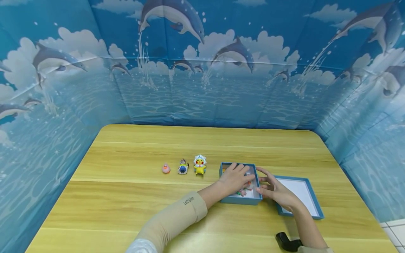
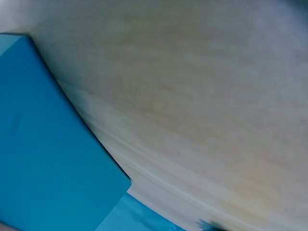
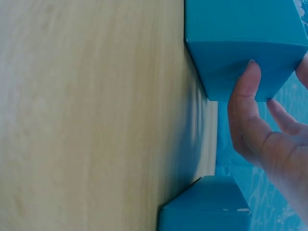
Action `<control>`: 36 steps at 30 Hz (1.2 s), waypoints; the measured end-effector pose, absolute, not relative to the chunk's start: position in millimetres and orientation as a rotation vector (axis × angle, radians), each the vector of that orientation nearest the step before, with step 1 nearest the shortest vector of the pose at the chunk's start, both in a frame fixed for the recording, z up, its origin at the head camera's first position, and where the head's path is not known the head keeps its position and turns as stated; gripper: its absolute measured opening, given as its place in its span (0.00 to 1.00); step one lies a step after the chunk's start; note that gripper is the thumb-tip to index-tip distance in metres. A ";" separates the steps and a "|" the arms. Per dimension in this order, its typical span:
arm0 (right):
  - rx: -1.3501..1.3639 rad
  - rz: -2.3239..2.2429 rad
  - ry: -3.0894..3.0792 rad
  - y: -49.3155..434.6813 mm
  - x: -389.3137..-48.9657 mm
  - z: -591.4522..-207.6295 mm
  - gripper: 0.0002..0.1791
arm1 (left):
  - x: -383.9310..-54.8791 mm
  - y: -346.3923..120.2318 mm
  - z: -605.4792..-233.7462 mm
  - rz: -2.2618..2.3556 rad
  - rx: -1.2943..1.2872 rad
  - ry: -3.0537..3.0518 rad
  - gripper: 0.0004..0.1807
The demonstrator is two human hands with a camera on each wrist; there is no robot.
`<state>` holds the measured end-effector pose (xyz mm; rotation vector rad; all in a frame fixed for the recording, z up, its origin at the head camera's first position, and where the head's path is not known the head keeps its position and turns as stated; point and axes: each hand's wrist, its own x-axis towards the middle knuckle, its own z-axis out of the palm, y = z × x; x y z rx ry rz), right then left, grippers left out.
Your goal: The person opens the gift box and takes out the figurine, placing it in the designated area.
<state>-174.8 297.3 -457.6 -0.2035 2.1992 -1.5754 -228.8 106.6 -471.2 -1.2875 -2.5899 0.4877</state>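
My left hand (image 1: 235, 178) reaches over an open blue box (image 1: 242, 200), fingers spread above its inside; I see nothing held, though its fingertips are partly hidden. Small colourful figures (image 1: 243, 192) lie in the box, partly covered by that hand. At the box's right wall is my right hand (image 1: 280, 193). In the right wrist view its thumb rests against the blue side (image 3: 221, 62), with other fingers near the box's edges. The left wrist view shows a blue box side (image 2: 53, 139) and tabletop, but no fingers clearly.
A blue-rimmed lid (image 1: 313, 195), white inside, lies right of the box. Left of it stand a yellow figure in a white hood (image 1: 200, 165), a blue-and-white figure (image 1: 182, 167) and a pink duck-like figure (image 1: 166, 168). A black curved object (image 1: 286, 242) is beside my right wrist.
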 end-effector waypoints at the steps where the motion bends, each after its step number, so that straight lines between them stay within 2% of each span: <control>1: -0.206 -1.576 2.199 297.2 -174.8 -457.7 0.41 | -228.9 106.6 -471.3 0.487 -1.285 -2.592 0.20; 27: -0.212 -1.602 2.169 296.1 -174.1 -456.6 0.42 | -228.9 103.8 -470.4 0.376 -1.318 -2.546 0.17; 36: -0.200 -1.608 2.168 295.9 -174.0 -457.0 0.41 | -224.5 99.0 -458.8 0.324 -1.285 -2.490 0.16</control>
